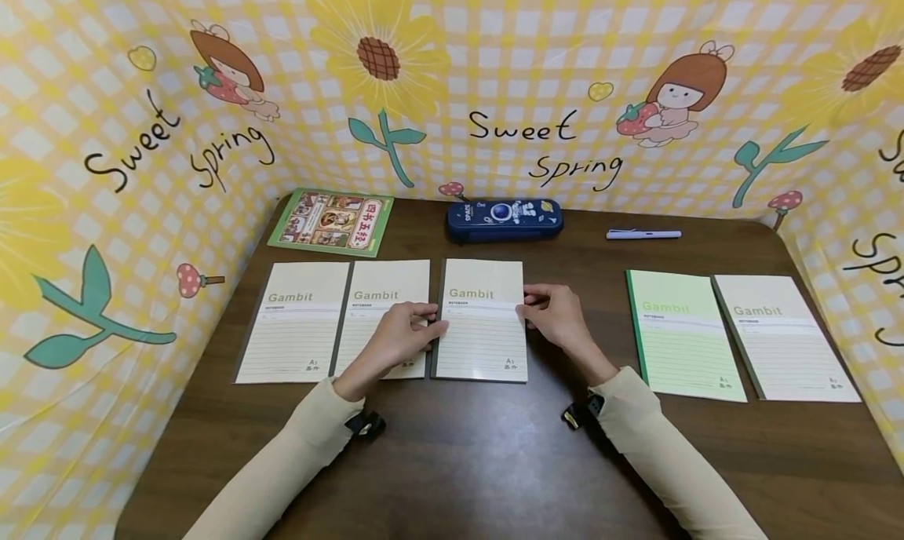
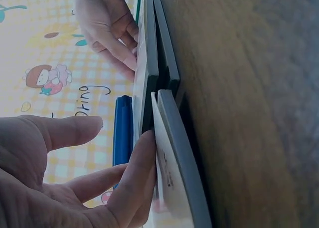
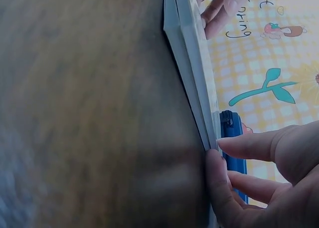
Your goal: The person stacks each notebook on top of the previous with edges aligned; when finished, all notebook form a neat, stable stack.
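Observation:
A cream Gambit notebook (image 1: pixel 483 344) lies in the middle, between my two hands. In the right wrist view, the edges (image 3: pixel 187 53) of two stacked notebooks show there. My right hand (image 1: pixel 561 316) pinches the right edge, its thumb (image 3: pixel 246 145) at the top cover and a finger lower on the side. At the spine side is my left hand (image 1: pixel 399 332), fingertips touching the spine; the left wrist view shows its thumb (image 2: pixel 75 131) held off the cover. Under the left hand lies another cream notebook (image 1: pixel 384 281), partly covered, with one more cream notebook (image 1: pixel 293 344) to its left.
At the right lie a green Gambit notebook (image 1: pixel 685 352) and a cream one (image 1: pixel 784 352). Along the back are a green picture-covered book (image 1: pixel 332 222), a dark blue pencil case (image 1: pixel 504 220) and a lilac pen (image 1: pixel 643 234). A checked yellow cloth (image 1: pixel 480 77) walls the brown table (image 1: pixel 466 461).

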A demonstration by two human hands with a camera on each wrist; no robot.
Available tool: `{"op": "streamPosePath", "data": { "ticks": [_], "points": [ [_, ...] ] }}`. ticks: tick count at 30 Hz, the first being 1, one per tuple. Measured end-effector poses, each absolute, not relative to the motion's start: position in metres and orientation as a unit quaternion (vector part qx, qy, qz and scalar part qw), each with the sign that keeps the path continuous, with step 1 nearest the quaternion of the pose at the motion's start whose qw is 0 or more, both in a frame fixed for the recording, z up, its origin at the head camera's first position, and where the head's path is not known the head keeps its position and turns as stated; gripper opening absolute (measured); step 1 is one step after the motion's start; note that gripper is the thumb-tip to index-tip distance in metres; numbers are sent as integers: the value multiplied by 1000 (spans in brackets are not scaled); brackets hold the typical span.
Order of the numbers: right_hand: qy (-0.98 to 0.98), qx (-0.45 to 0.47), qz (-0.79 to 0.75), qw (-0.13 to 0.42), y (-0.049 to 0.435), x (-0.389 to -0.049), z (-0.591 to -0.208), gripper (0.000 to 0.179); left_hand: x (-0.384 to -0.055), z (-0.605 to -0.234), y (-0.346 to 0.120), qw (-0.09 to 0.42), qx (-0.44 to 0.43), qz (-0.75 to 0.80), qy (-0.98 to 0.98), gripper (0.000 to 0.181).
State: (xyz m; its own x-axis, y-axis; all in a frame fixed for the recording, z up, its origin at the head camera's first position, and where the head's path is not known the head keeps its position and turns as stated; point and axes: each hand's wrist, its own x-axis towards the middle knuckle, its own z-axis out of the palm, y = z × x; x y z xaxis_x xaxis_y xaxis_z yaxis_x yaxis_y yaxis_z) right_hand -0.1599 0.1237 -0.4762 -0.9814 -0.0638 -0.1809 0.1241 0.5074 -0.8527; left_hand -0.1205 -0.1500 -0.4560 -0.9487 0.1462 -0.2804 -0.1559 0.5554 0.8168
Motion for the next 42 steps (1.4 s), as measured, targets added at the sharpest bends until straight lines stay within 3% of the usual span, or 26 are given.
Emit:
{"op": "streamPosePath", "data": {
  "ticks": [15,23,28,33,38,42],
  "points": [
    [893,-5,-443,81,120,-159,-471,46,-119,-452,-155,178,6,469,865,53],
    [926,-53,-374,20,108,-150,-462,51,-105,-446,-177,122,44,431,893,56],
    [911,-125,-392,-14,92,-143,-456,49,-94,-439,-186,68,60,396,914,50],
    [885,-208,-417,2,73,-133,-452,41,-81,-436,-191,14,87,326,941,47],
    [871,-278,-406,12,53,-123,-451,37,-70,-439,-198,28,117,270,955,45],
    [875,-355,-327,29,38,-114,-451,45,-61,-441,-204,46,126,235,963,49]
  ]
}}
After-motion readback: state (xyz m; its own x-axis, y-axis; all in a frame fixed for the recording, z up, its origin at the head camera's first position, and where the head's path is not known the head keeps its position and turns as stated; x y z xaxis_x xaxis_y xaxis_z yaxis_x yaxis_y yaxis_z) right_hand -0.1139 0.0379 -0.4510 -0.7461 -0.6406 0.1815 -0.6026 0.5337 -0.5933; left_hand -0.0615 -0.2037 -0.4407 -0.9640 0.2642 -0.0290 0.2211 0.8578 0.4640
